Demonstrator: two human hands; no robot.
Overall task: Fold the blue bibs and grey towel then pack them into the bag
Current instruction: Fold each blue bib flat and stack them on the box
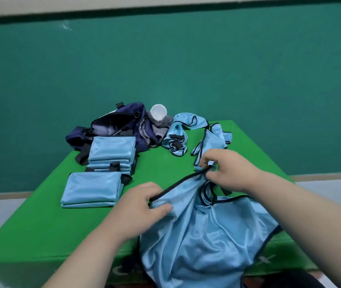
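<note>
A light blue bib (203, 235) with black trim hangs crumpled over the front edge of the green table (41, 221). My left hand (142, 204) pinches its black-trimmed edge at the left. My right hand (227, 171) grips the same trim further back. Folded blue bibs lie at the left: one (91, 190) near me, a stack (111, 151) behind it. Unfolded bibs (186, 132) lie at the back right. The open navy bag (111, 125) sits at the back left, with the grey towel (161, 125) bunched beside it.
A white round lid or cup (158, 112) rests on the grey towel. Black bag straps (82, 157) trail beside the folded stack. A teal wall rises behind the table. Grey floor shows on both sides.
</note>
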